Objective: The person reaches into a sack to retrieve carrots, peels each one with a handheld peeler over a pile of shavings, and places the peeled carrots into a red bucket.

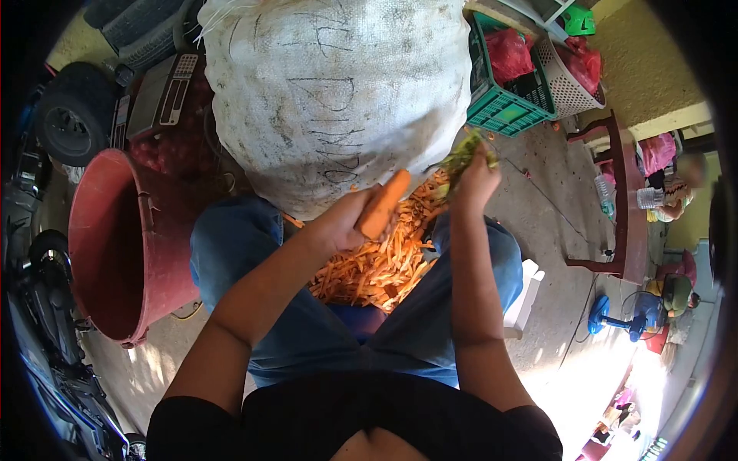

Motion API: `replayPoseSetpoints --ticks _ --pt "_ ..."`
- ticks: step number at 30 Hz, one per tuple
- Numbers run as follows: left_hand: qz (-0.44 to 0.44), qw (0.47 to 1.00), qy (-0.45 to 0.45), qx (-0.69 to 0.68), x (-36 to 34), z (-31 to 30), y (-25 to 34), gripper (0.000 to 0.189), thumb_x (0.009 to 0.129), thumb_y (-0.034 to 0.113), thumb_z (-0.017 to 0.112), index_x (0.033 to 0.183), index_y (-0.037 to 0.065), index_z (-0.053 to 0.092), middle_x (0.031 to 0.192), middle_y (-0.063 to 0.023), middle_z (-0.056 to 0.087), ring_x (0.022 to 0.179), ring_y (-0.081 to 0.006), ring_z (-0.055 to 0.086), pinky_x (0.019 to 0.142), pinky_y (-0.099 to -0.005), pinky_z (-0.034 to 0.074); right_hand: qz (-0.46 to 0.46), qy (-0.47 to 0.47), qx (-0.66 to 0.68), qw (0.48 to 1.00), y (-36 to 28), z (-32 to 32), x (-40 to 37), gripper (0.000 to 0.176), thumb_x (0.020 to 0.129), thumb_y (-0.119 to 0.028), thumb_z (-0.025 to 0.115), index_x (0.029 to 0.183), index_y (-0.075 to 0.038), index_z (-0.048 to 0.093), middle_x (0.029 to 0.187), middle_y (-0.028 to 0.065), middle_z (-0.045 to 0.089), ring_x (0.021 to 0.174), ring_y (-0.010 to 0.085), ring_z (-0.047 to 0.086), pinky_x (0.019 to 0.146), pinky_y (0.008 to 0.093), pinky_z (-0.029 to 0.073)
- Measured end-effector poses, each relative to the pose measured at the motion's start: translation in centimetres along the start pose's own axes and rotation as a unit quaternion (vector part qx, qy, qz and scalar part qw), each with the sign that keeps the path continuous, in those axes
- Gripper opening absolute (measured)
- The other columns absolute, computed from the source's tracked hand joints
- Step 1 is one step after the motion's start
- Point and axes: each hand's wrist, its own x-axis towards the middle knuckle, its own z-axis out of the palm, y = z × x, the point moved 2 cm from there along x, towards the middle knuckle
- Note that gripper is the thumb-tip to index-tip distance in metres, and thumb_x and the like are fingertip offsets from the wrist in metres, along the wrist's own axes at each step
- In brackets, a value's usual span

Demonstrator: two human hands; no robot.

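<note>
My left hand is wrapped around a thick orange carrot with a smooth surface, held slanting above the space between my knees. My right hand is raised to the right, its fingers closed by a blurred, frayed green thing whose kind I cannot make out. Below both hands lies a heap of orange carrot peels between my legs. Directly ahead stands a big white woven sack with dark handwriting, its base touching the peels.
A large red tub lies tilted at my left, near a scale and a tyre. A green crate and white basket stand front right. A brown wooden bench and blue fan are farther right.
</note>
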Motion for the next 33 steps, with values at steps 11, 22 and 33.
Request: replayPoseSetpoints --ticks 11,22,33 --pt "0.063 0.996 0.050 -0.034 0.5 -0.7 -0.5 0.024 0.088 0.022 0.031 0.094 0.006 0.047 0.079 -0.0051 0.055 0.069 -0.0148 0.054 0.060 -0.0287 0.047 -0.111 -0.180 -0.188 0.959 -0.4 2.6 -7.6 0.023 0.083 -0.018 0.049 0.075 0.002 0.054 0.059 0.0044 0.052 0.054 0.0104 0.045 0.050 0.0262 0.037" --pt "-0.021 0.997 0.057 0.051 -0.1 -0.7 -0.1 0.039 0.090 0.036 0.023 0.096 0.006 0.046 0.077 -0.0074 0.053 0.063 -0.0173 0.052 0.050 -0.0288 0.041 -0.084 0.021 -0.082 0.993 1.2 0.0 0.6 0.027 0.082 -0.018 0.050 0.065 0.002 0.051 0.049 0.0009 0.045 0.043 0.0090 0.039 0.039 0.0276 0.031" --pt "0.020 0.995 0.050 0.085 0.5 -0.8 0.0 0.037 0.090 0.034 0.022 0.090 0.007 0.047 0.072 -0.0062 0.053 0.058 -0.0170 0.050 0.052 -0.0300 0.042 -0.189 -0.158 -0.254 0.935 0.1 2.1 -5.6 0.022 0.082 -0.018 0.049 0.074 0.001 0.055 0.056 0.0140 0.053 0.048 0.0214 0.050 0.048 0.0326 0.040"
